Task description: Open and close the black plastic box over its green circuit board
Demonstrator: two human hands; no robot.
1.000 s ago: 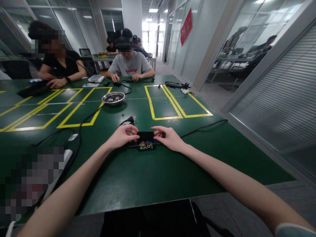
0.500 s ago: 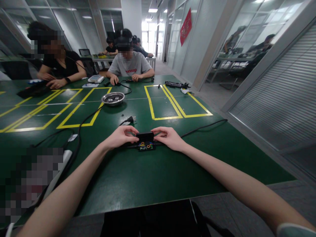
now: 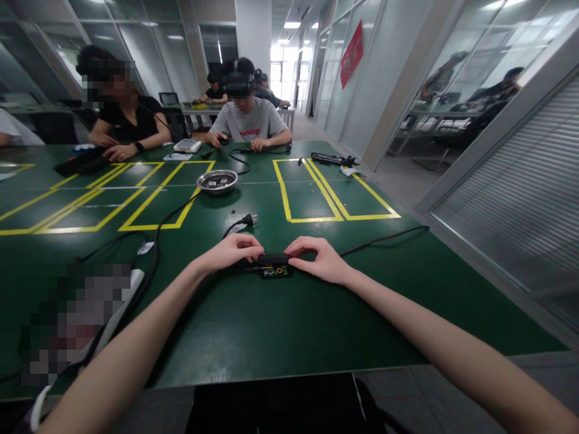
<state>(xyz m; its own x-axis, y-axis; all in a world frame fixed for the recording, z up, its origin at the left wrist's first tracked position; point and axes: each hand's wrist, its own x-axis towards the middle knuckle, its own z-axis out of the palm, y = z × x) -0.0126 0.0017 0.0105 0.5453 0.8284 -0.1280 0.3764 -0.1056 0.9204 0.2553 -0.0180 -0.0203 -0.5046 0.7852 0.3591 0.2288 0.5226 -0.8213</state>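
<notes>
A small black box (image 3: 274, 260) with a green circuit board (image 3: 274, 272) showing along its near side lies on the green table (image 3: 253, 325) in front of me. My left hand (image 3: 230, 252) pinches its left end with curled fingers. On the other end, my right hand (image 3: 319, 259) grips with thumb and fingers closed. A black cable (image 3: 384, 236) runs from the box to the right, and a cable ending in a plug (image 3: 249, 220) lies just beyond my left hand.
A metal bowl (image 3: 218, 181) with small parts stands farther back. Yellow tape rectangles (image 3: 335, 199) mark the tabletop. Two people sit across the table, one in grey (image 3: 248, 123), one in black (image 3: 124, 123). A black tool (image 3: 332, 159) lies at the far right; a white power strip (image 3: 122, 295) and cables at my left.
The black cover has tipped down lower over the circuit board, hiding most of it. Both hands have closed in tighter on its ends. The view has shifted slightly.
</notes>
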